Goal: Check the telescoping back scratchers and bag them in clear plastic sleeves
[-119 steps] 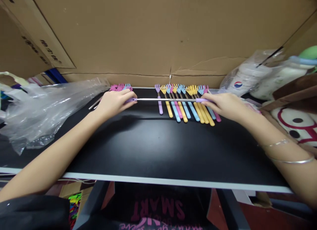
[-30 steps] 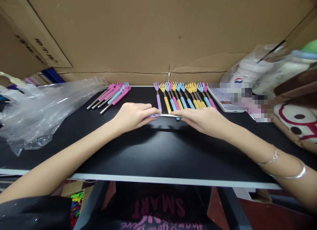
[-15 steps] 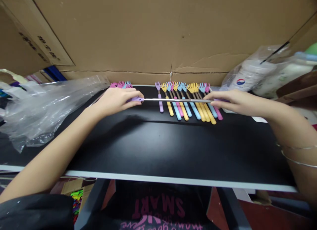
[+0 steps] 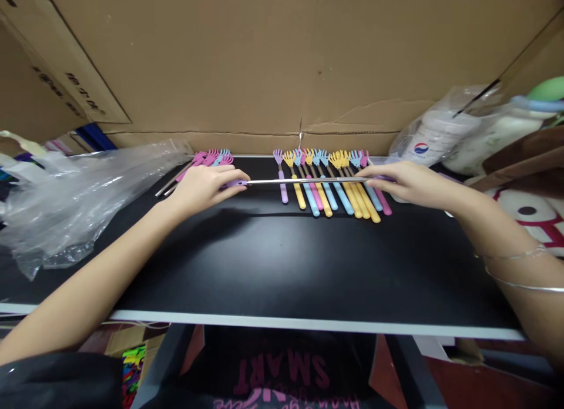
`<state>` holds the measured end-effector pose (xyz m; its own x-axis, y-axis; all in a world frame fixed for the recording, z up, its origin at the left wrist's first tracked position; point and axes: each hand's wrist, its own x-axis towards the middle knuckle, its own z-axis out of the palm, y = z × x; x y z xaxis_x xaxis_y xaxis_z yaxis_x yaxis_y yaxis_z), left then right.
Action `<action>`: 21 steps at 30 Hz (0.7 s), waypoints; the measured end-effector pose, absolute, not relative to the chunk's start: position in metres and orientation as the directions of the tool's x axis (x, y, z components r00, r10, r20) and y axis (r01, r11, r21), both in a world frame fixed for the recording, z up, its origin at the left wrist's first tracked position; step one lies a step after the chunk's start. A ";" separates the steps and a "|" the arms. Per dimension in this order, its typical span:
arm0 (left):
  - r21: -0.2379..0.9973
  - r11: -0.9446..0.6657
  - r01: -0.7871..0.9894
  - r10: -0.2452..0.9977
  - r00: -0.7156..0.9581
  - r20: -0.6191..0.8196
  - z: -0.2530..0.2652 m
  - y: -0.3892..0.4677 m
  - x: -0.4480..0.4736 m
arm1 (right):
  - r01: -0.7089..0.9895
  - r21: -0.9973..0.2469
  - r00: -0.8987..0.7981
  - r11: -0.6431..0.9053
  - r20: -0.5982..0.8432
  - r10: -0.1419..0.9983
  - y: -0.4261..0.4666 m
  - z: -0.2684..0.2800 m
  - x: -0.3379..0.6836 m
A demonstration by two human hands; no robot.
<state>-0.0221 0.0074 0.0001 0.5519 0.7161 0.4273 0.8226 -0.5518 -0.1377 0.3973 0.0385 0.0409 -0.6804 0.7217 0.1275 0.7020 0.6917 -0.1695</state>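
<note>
Beneath the silver rod (image 4: 304, 181), black tabletop (image 4: 282, 268) before brown cardboard (image 4: 220, 62).

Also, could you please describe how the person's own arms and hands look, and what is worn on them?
The left hand and right hand are both ungloved. A black sleeve covers the upper left arm, leaving the forearm bare. The right forearm wears a smooth silver bangle and a thinner silvery bracelet; no right sleeve is in view.
</note>
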 end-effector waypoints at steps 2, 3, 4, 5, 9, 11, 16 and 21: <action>-0.107 -0.591 0.799 0.686 0.569 0.454 -0.002 0.003 -0.012 | 0.701 -0.125 -0.685 0.702 0.158 0.711 0.033 0.043 0.394; -0.094 -0.618 0.781 0.665 0.583 0.467 -0.004 0.000 -0.005 | 0.695 -0.100 -0.693 0.712 0.173 0.700 0.028 0.043 0.389; -0.085 -0.644 0.761 0.642 0.597 0.480 -0.006 -0.005 0.003 | 0.688 -0.071 -0.700 0.722 0.196 0.686 0.021 0.041 0.381; -0.088 -0.666 0.741 0.614 0.612 0.499 -0.007 -0.009 0.012 | 0.674 -0.033 -0.718 0.738 0.205 0.665 0.012 0.038 0.370; -0.166 -0.702 0.693 0.532 0.665 0.524 -0.014 -0.026 0.040 | 0.664 0.233 -0.741 0.710 0.330 0.584 -0.023 0.018 0.327; -0.181 -0.696 0.695 0.519 0.660 0.543 -0.016 -0.029 0.044 | 0.656 0.277 -0.749 0.702 0.354 0.560 -0.032 0.012 0.317; -0.223 -0.682 0.696 0.515 0.674 0.529 -0.015 -0.027 0.040 | 0.660 0.248 -0.743 0.709 0.353 0.568 -0.028 0.004 0.317; -0.200 -0.670 0.715 0.584 0.674 0.452 -0.013 -0.023 0.037 | 0.646 0.230 -0.757 0.728 0.317 0.571 -0.019 -0.001 0.319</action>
